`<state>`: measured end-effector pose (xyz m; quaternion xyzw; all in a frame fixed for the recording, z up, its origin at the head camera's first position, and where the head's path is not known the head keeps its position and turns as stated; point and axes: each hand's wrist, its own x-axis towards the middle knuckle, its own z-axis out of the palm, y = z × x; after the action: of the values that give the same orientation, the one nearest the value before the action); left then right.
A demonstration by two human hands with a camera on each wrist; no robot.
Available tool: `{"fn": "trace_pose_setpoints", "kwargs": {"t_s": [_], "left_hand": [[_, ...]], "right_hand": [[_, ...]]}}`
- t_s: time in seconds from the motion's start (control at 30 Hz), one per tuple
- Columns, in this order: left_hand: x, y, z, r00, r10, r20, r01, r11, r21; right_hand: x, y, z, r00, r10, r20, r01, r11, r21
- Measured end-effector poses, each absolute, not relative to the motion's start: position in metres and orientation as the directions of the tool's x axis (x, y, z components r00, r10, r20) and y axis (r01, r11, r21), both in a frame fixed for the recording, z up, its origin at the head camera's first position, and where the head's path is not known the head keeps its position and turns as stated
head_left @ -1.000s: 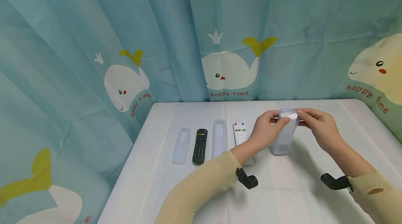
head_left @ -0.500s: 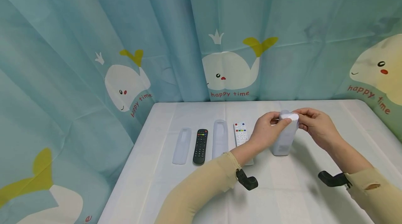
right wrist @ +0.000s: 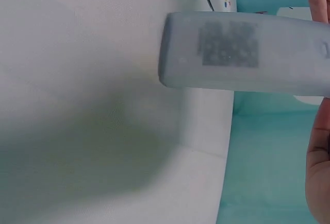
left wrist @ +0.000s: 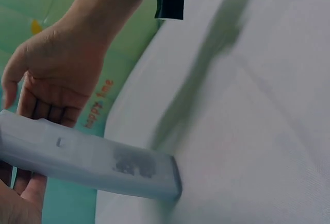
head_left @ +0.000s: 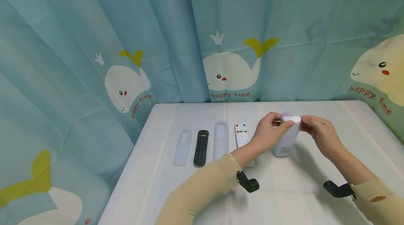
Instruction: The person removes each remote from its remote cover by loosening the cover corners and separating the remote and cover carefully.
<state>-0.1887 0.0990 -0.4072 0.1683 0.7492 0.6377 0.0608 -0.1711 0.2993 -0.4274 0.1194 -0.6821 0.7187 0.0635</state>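
A white remote control (head_left: 285, 141) stands upright inside a translucent silicone cover (left wrist: 93, 154), towards the right of the table. My left hand (head_left: 268, 132) grips its upper part, with the thumb on the near face. At the top right edge, my right hand (head_left: 322, 134) pinches the cover with thumb and fingers. White remote shows bare at the top, where the cover's end is folded back. A dark printed label shows through the cover in both wrist views. Part of the right fingertips is hidden behind the cover.
Left of my hands lie a flat translucent cover (head_left: 182, 148), a black remote (head_left: 201, 148), a longer translucent cover (head_left: 221, 139) and a white remote (head_left: 242, 135), in a row. My left forearm partly overlaps the last two. A blue curtain (head_left: 176, 42) hangs behind the white table (head_left: 176, 190).
My right hand has shifted slightly down along the cover's top right edge, and more white remote shows at the top. The left hand keeps its grip in place.
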Motion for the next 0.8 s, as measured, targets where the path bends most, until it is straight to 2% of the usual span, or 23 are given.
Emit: {"fn": "trace_pose_setpoints", "kwargs": {"t_s": [0.23, 0.47, 0.67, 0.8], "left_hand": [[-0.188, 0.098, -0.402, -0.95, 0.305, 0.064, 0.116, 0.155, 0.981], [-0.192, 0.1, -0.394, -0.966, 0.257, -0.024, 0.003, 0.104, 0.995], [-0.196, 0.104, -0.394, -0.967, 0.228, -0.115, -0.112, 0.024, 0.993], [-0.198, 0.106, -0.396, -0.963, 0.221, -0.154, -0.164, -0.028, 0.986]], "right_hand": [[-0.171, 0.295, -0.422, -0.987, -0.009, 0.159, -0.158, 0.197, -0.968], [-0.174, 0.293, -0.419, -0.991, -0.019, 0.135, -0.136, 0.103, -0.985], [-0.177, 0.293, -0.416, -0.993, -0.021, 0.118, -0.12, 0.163, -0.979], [-0.178, 0.293, -0.416, -0.994, -0.016, 0.11, -0.112, 0.156, -0.981]]}}
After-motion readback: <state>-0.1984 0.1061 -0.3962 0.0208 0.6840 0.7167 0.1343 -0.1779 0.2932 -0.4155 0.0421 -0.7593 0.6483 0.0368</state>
